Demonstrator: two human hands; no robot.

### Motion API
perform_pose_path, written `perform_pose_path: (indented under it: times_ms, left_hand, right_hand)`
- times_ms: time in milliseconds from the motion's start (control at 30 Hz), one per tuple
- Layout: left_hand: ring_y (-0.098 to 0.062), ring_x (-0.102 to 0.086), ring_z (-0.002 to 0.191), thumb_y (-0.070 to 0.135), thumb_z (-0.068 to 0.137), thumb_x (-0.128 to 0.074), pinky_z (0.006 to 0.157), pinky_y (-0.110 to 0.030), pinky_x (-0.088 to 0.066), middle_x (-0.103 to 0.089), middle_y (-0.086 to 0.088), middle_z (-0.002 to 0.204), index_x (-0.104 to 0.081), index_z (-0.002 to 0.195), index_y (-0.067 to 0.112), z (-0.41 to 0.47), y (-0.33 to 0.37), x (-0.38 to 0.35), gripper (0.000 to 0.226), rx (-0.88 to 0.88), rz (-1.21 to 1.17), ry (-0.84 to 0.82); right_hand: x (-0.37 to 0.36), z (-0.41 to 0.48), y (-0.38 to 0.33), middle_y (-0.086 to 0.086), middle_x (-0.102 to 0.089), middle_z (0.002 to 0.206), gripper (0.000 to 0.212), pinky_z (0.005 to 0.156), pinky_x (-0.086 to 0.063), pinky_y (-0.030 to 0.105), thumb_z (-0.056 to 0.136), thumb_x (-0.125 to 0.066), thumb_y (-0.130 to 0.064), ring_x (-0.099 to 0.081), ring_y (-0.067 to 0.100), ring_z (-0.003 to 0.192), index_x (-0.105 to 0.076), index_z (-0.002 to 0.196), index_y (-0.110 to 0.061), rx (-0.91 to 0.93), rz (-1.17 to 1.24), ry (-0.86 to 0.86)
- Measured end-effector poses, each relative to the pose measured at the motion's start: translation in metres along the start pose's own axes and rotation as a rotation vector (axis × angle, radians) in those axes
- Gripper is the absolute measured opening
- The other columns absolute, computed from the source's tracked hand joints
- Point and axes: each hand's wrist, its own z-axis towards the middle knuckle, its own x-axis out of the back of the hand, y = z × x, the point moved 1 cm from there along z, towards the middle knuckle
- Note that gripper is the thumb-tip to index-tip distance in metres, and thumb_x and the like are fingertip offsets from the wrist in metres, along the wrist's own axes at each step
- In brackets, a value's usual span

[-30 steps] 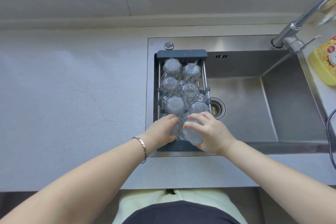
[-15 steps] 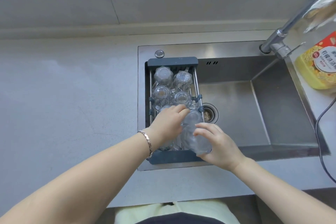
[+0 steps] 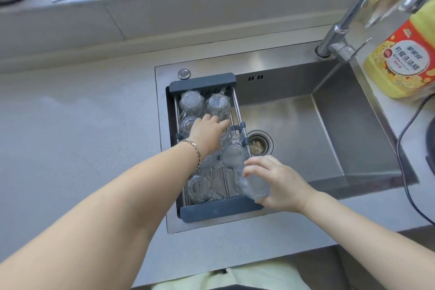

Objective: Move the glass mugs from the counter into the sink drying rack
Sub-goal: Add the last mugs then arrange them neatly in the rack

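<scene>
The drying rack [image 3: 219, 210] spans the left end of the sink [image 3: 353, 125], with glass mugs [image 3: 191, 102] standing upside down in two rows along it. The left hand [image 3: 208, 133] reaches over the middle row, palm down, fingers spread flat on a mug there; whether it actually grips one I cannot tell, since the hand covers that mug almost wholly. A bracelet [image 3: 195, 149] circles its wrist. To the right, at the rack's near right corner, the right hand [image 3: 276, 183] grasps one mug [image 3: 251, 186] tilted on its side (clear glass, its outline hard to trace). Both forearms stretch in from the near edge.
</scene>
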Motion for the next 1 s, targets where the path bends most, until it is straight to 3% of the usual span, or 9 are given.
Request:
perform_pose_path:
  times_ms: [233, 367, 500, 700, 900, 1000]
  left_hand:
    - [-0.03, -0.045, 0.115, 0.026, 0.077, -0.066, 0.096, -0.043, -0.039, -0.05, -0.011, 0.125, -0.044, 0.125, 0.018, 0.007, 0.011, 0.006, 0.054, 0.072, -0.077, 0.016]
    - [-0.031, -0.043, 0.115, 0.041, 0.075, -0.057, 0.095, -0.045, -0.042, -0.045, -0.012, 0.126, -0.044, 0.125, 0.015, 0.035, 0.006, 0.039, 0.058, 0.207, -0.333, 0.196]
    - [-0.033, -0.041, 0.123, 0.052, 0.076, -0.067, 0.096, -0.043, -0.043, -0.046, -0.014, 0.131, -0.04, 0.13, 0.008, 0.063, -0.001, 0.041, 0.074, 0.348, -0.22, 0.018]
    - [-0.035, -0.041, 0.121, 0.021, 0.081, -0.069, 0.091, -0.042, -0.047, -0.05, -0.016, 0.127, -0.045, 0.122, 0.003, 0.072, -0.005, 0.037, 0.051, 0.179, -0.132, 0.065]
    - [-0.035, -0.04, 0.123, 0.013, 0.082, -0.069, 0.091, -0.042, -0.047, -0.045, -0.016, 0.135, -0.041, 0.131, 0.004, 0.07, -0.016, 0.033, 0.057, 0.131, -0.128, 0.094]
    - [-0.037, -0.049, 0.121, 0.008, 0.073, -0.075, 0.095, -0.046, -0.046, -0.05, -0.019, 0.135, -0.053, 0.124, 0.003, 0.062, -0.013, 0.025, 0.056, -0.033, 0.002, 0.288]
  right_hand:
    - [0.006, 0.005, -0.002, 0.001, -0.059, 0.116, 0.06, 0.063, -0.057, 0.037, 0.055, -0.072, -0.013, -0.056, 0.029, 0.102, -0.046, 0.106, -0.031, 0.026, 0.012, -0.045]
    - [0.009, 0.01, -0.001, 0.001, -0.058, 0.117, 0.067, 0.064, -0.057, 0.037, 0.052, -0.075, -0.012, -0.056, 0.029, 0.102, -0.043, 0.106, -0.033, 0.029, 0.007, -0.103]
    - [0.012, 0.011, 0.0, 0.001, -0.059, 0.116, 0.068, 0.064, -0.052, 0.032, 0.052, -0.076, -0.012, -0.057, 0.028, 0.1, -0.043, 0.107, -0.032, 0.025, -0.004, -0.133]
    - [0.014, 0.011, 0.002, -0.002, -0.053, 0.122, 0.064, 0.074, -0.052, 0.036, 0.057, -0.073, -0.014, -0.05, 0.025, 0.108, -0.044, 0.111, -0.032, -0.064, 0.073, -0.2]
    - [0.013, 0.011, 0.003, -0.004, -0.053, 0.122, 0.063, 0.076, -0.052, 0.035, 0.056, -0.074, -0.015, -0.05, 0.024, 0.108, -0.048, 0.112, -0.03, -0.085, 0.096, -0.201]
    - [0.014, 0.012, 0.002, -0.005, -0.054, 0.12, 0.064, 0.077, -0.053, 0.036, 0.055, -0.074, -0.015, -0.051, 0.023, 0.108, -0.047, 0.11, -0.032, -0.088, 0.107, -0.188]
